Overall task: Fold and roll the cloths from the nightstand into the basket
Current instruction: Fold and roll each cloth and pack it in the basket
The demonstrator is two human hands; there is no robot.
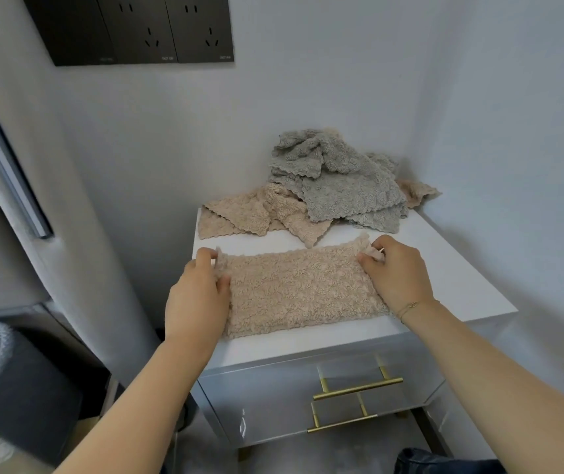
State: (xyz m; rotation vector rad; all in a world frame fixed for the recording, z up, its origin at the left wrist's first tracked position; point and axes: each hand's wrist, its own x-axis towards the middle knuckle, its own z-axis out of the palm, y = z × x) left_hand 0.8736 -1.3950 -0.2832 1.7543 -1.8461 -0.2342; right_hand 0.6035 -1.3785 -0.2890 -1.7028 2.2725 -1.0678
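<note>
A beige fluffy cloth (301,289) lies folded in a flat strip on the front of the white nightstand (455,278). My left hand (198,295) pinches its left edge. My right hand (396,271) pinches its far right corner. Behind it, a heap of loose cloths sits at the back of the nightstand: grey ones (342,179) on top and beige ones (253,217) spread to the left. A dark round basket (10,374) with a pale rim stands on the floor at the lower left, partly cut off.
The nightstand stands in a corner between two pale walls. Its drawers have gold bar handles (359,388). Dark wall sockets (143,29) are mounted above left. A grey upholstered bed edge (6,159) runs along the left.
</note>
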